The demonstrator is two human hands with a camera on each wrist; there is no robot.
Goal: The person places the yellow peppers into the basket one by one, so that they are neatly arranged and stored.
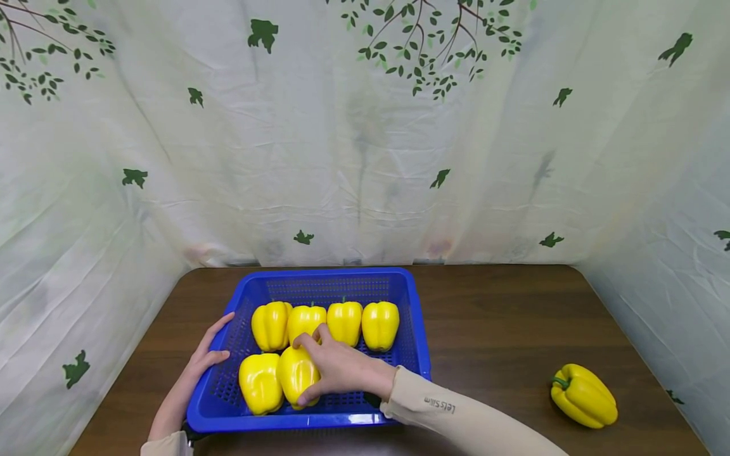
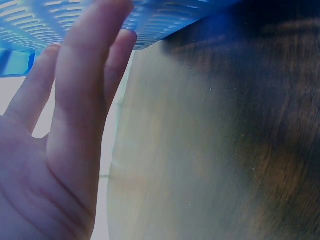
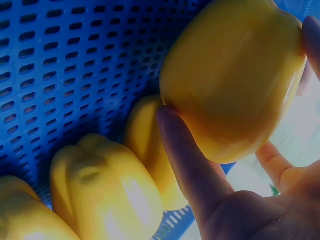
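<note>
My right hand (image 1: 345, 367) grips a yellow bell pepper (image 1: 298, 375) inside the blue basket (image 1: 313, 421), thumb on the near side and fingers on the far side. In the right wrist view, fingers and thumb stand around this bell pepper (image 3: 232, 80). Just left of it lies another yellow bell pepper (image 1: 260, 384). Behind them, several yellow bell peppers (image 1: 380, 325) form a row. At the basket's left side, my left hand (image 1: 202, 360) touches the rim. The left wrist view shows its fingers (image 2: 80, 75) fairly straight against the slotted basket wall (image 2: 165, 22).
A lone yellow bell pepper (image 1: 584, 396) lies on the brown wooden table (image 1: 502, 329), right of the basket. White curtains (image 1: 353, 158) with a green leaf print hang behind the table and at both sides.
</note>
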